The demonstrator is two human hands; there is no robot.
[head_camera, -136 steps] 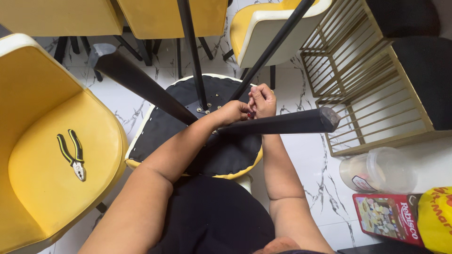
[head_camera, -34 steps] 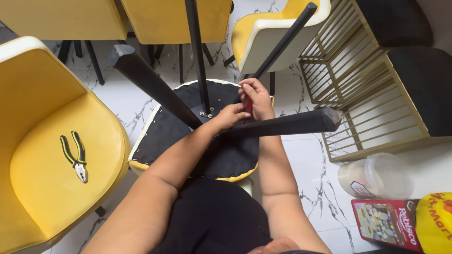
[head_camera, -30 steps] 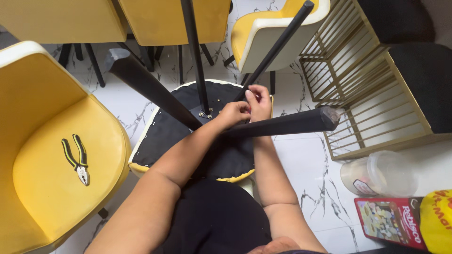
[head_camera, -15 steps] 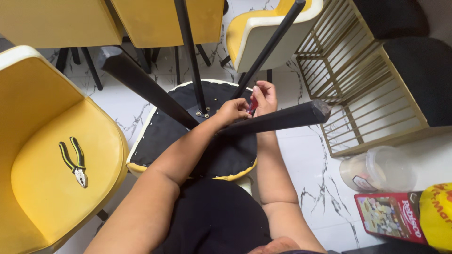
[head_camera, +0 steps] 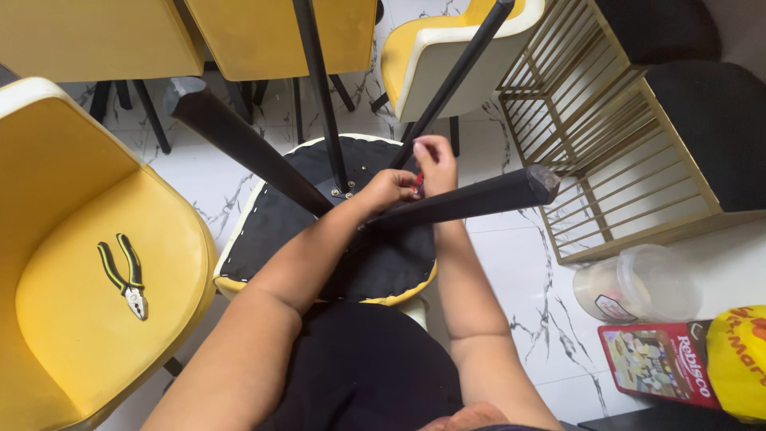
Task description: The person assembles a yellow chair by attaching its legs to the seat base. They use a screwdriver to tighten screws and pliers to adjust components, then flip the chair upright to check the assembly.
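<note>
Right hand (head_camera: 435,162) pinches a small red tool (head_camera: 418,183), its axis unclear, beside left hand (head_camera: 388,188).

Home: yellow chairs (head_camera: 88,263), marble floor (head_camera: 527,295)

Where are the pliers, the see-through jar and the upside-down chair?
pliers (head_camera: 124,278), head view, on the handles near the pivot.
see-through jar (head_camera: 638,283), head view, on its side wall.
upside-down chair (head_camera: 271,231), head view, on its black underside.
</note>
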